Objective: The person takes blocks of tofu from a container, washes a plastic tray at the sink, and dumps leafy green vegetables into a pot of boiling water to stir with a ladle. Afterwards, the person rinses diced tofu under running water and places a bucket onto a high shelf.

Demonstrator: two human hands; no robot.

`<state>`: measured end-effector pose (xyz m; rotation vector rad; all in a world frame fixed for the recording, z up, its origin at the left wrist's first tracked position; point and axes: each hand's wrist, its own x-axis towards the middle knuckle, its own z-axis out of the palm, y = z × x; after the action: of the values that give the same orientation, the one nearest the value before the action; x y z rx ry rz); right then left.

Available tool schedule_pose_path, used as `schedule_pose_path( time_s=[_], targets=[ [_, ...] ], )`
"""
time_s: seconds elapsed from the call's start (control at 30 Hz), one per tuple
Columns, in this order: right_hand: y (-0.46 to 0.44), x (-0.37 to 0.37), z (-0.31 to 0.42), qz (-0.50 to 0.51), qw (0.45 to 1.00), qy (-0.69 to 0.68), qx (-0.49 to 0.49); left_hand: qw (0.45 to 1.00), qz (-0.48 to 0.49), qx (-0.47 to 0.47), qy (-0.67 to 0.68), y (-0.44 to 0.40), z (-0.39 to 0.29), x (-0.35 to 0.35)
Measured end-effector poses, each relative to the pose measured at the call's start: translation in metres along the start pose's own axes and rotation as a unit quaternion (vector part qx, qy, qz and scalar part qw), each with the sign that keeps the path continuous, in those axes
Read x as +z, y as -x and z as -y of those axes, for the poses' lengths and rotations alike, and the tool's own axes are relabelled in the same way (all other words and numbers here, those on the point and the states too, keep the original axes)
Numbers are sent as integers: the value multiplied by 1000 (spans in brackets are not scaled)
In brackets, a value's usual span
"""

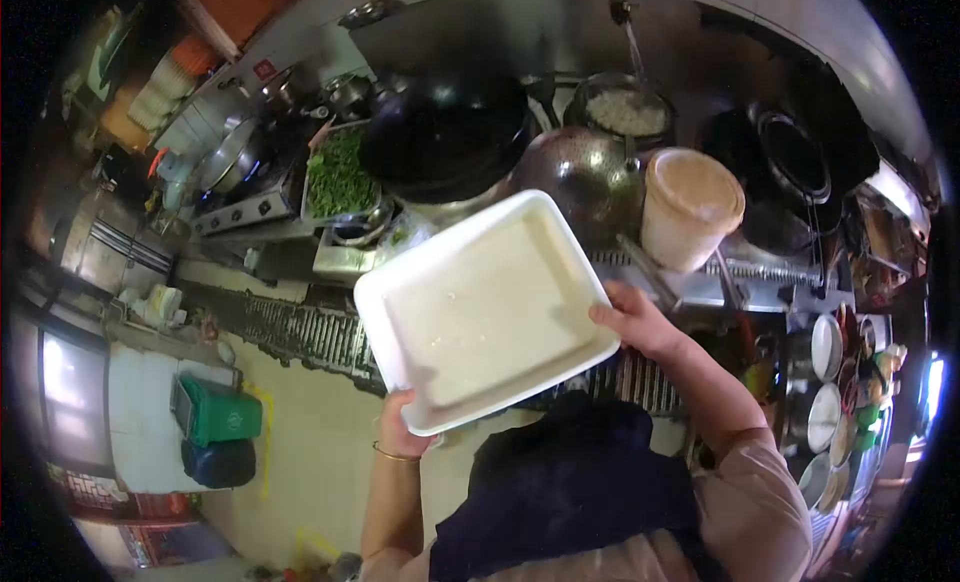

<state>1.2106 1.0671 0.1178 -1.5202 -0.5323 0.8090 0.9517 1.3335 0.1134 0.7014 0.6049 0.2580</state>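
A white rectangular tray is held up in front of my body, tilted, with its inside facing me. A few small specks or drops lie on its bottom. My left hand grips the near left corner, thumb over the rim. On the right side, my right hand clasps the opposite rim, thumb on top and the other fingers underneath, mostly hidden. Just beyond the tray are a large dark wok, a perforated metal bowl and a lidded whitish bucket.
Chopped greens fill a tray left of the wok. A pan sits over a blue flame on the gas stove. Water runs into a pot of pale food. Floor grates and a green bin are at left.
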Motion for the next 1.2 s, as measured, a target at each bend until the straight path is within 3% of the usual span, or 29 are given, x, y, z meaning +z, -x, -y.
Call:
schedule_pose_path(
  time_s=[0.03, 0.1, 0.13, 0.23, 0.37, 0.43, 0.53, 0.63, 0.73, 0.83, 0.97, 1.0, 1.1, 1.2],
  targets=[
    [-18, -13, 9, -33, 993, -42, -106, 1000, 9, 14, 3, -14, -2, 23],
    [-47, -48, 24, -131, 987, -31, -90, 1000, 16, 23, -9, -50, 1, 54],
    [-64, -62, 22, -155, 975, -51, -151, 999, 21, 32, -16, -67, 1, 70],
    [-81, -92, 68, -204, 969, -63, -128, 998, 55, 37, 10, -119, -5, 138],
    [-120, -165, 71, -189, 938, -288, -45, 991, 126, -37, 8, -213, -13, 188],
    [-136, -204, 79, -229, 941, -247, -31, 986, 162, -26, -22, -267, -15, 225],
    [-154, -264, 107, -247, 944, -219, -7, 966, 237, -105, 0, -351, -16, 292],
    [-183, -327, 111, -267, 941, -208, 21, 941, 252, -225, 19, -458, 8, 340],
    [-214, -359, 115, -353, 912, -209, 17, 957, 216, -177, -83, -531, 34, 380],
    [-234, -366, 109, -405, 900, -160, -5, 945, 250, -205, -40, -607, 84, 377],
    [-252, -389, 105, -425, 896, -127, -14, 915, 320, -247, -8, -659, 121, 383],
    [-251, -392, 111, -419, 900, -119, -13, 906, 330, -257, -65, -663, 126, 392],
    [-253, -413, 109, -405, 907, -104, -40, 928, 259, -267, -26, -667, 136, 412],
    [-248, -432, 114, -406, 909, -88, -42, 912, 294, -286, -13, -673, 153, 428]
  ],
)
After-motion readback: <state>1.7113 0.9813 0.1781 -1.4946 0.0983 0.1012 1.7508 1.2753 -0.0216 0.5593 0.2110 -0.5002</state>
